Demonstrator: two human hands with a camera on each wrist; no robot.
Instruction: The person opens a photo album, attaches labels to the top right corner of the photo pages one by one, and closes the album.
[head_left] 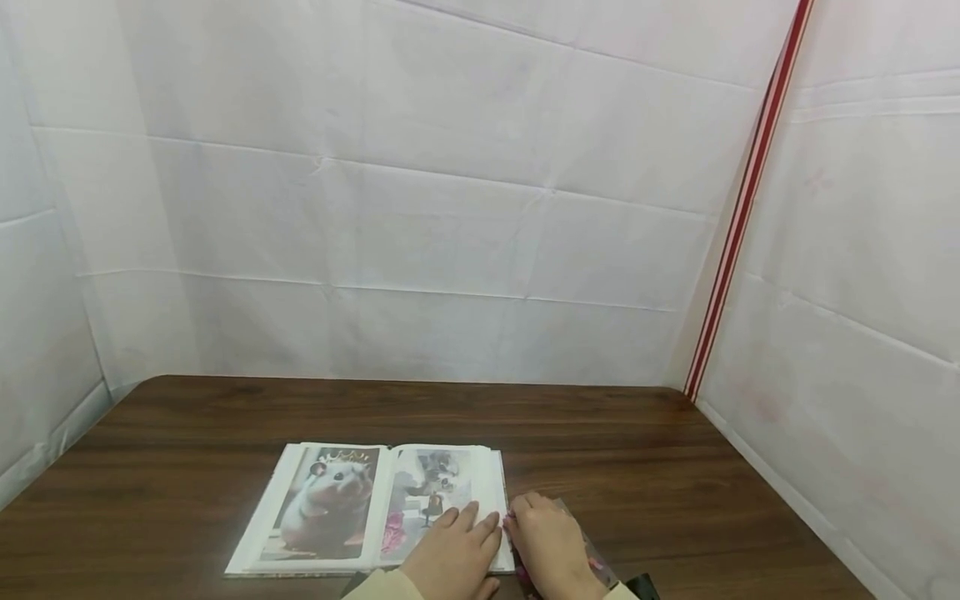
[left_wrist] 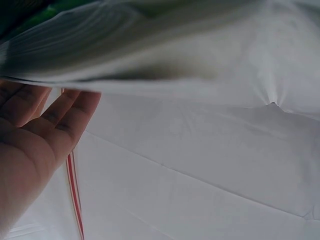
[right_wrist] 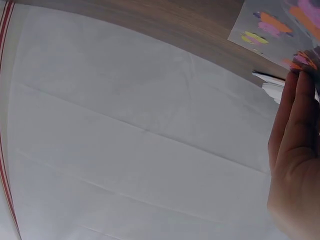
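Note:
An open photo album [head_left: 375, 508] lies on the table, a crowned white mouse picture on its left page. Flat on the right page rests my left hand [head_left: 457, 552], fingers spread over the lower part of a picture with pink flowers. In the left wrist view the left hand [left_wrist: 37, 135] touches the white page edges. My right hand [head_left: 551, 542] is just beside the album's right edge, its fingers bent. They hold a clear sticker sheet [right_wrist: 272, 27] with orange, pink and yellow shapes; the thumb's grip is mostly hidden. Much of that sheet lies under the right hand.
The brown wooden table [head_left: 225, 408] extends around the album. White cloth [head_left: 450, 225] hangs behind and on both sides, with a red-striped strip [head_left: 742, 208] at the right corner. A small black object [head_left: 642, 587] shows by the right wrist.

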